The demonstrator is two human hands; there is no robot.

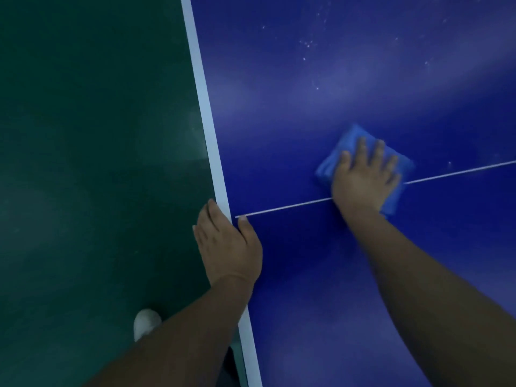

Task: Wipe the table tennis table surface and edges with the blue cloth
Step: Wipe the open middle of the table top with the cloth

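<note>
Nothing legible appears anywhere, no text, label, brand or number. The tabletop (335, 88) carries only unlettered markings, a white edge stripe (205, 113) and a thin white centre line (284, 208).

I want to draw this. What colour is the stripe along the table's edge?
White. The edge stripe shows clearly in the head view.

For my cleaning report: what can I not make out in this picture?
Head view:
- Middle of the blue cloth: under the right hand.
- Some fingertips of the left hand: past the table edge.
- Part of the white shoe: behind the left forearm.
- Far white specks: too small to identify.
</note>
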